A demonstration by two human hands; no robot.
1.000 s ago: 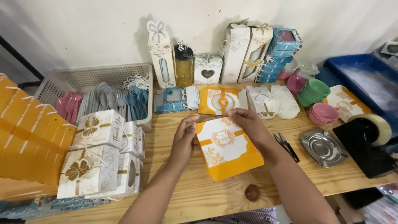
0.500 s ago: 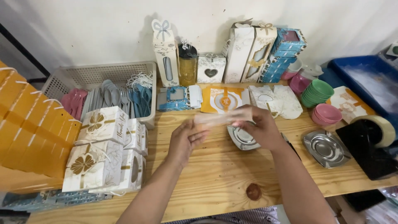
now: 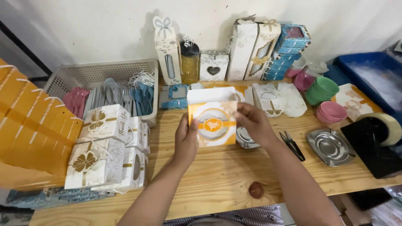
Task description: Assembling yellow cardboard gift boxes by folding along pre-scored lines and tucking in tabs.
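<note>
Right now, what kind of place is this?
Probably a small gift-packing workbench: both hands hold an orange-and-white gift box, finished cream boxes sit stacked on the wooden table, and a tape dispenser stands ready.

Both forearms bare, reaching forward and raised, left hand point(image 3: 186, 140) upright with thumb forward and fingers curled in a grip, right hand point(image 3: 253, 122) palm down, fingers pinched

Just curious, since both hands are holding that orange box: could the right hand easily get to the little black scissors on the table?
Probably yes. The scissors lie in the open on the wooden table beside the right hand, nothing over them. That hand would first have to let go of the orange box.
</note>
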